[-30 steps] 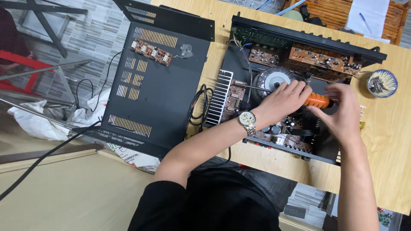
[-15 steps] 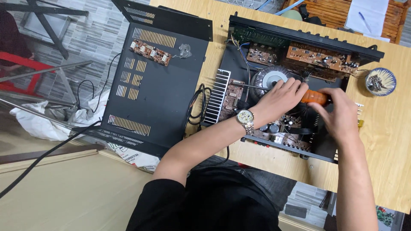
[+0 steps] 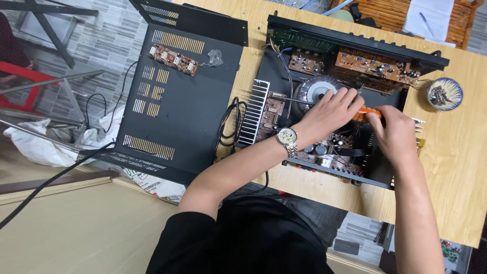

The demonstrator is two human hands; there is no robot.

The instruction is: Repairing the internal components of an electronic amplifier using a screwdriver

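Hands (image 3: 355,122), two, one screwdriver (image 3: 366,112)

Screwdriver (image 3: 366,112): orange handle, mostly covered by both hands, only a short orange stretch shows between them. Lies roughly horizontal above the open chassis. Thin metal shaft runs left from under the left hand toward the heatsink side, tip near the small brown board; exact contact point can't be made out.

Amplifier chassis (image 3: 332,96): black, cover off, sits flat on the wooden table (image 3: 456,167), back panel toward the far edge. Inside: round toroidal transformer at centre, brown circuit boards along the rear and at the front, white finned heatsink on the left side, loose black wires throughout.
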